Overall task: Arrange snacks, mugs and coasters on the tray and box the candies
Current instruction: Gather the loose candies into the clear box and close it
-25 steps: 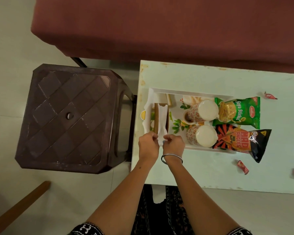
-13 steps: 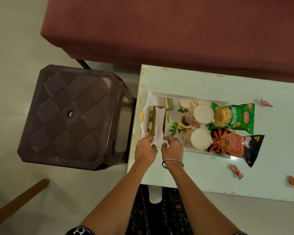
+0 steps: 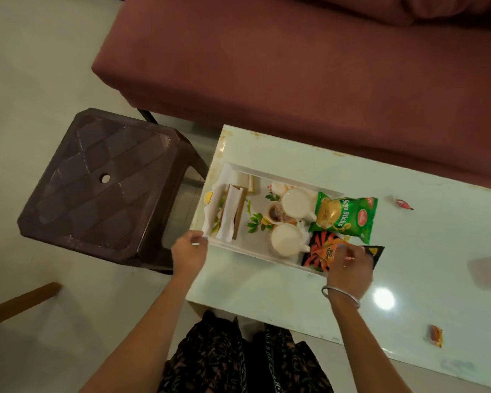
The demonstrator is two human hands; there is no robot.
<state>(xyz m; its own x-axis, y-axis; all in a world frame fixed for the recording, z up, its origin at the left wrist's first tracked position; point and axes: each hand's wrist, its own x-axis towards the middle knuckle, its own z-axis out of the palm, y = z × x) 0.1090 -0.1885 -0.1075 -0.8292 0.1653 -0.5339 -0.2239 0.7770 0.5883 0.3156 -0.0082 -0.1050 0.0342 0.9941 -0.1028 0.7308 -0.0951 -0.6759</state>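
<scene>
The white tray [image 3: 240, 245] sits on the pale table [image 3: 408, 268], holding two upturned mugs [image 3: 287, 239] and snack packets. The left hand [image 3: 189, 252] grips its near-left corner. The right hand [image 3: 349, 268] covers the black packet [image 3: 321, 251]; its grip cannot be determined.

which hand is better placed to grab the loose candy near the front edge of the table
The right hand, probably. It hovers over the black snack bag on the tray's right end, on the same side as the candy. The left hand is at the tray's left corner, farther away.
</scene>
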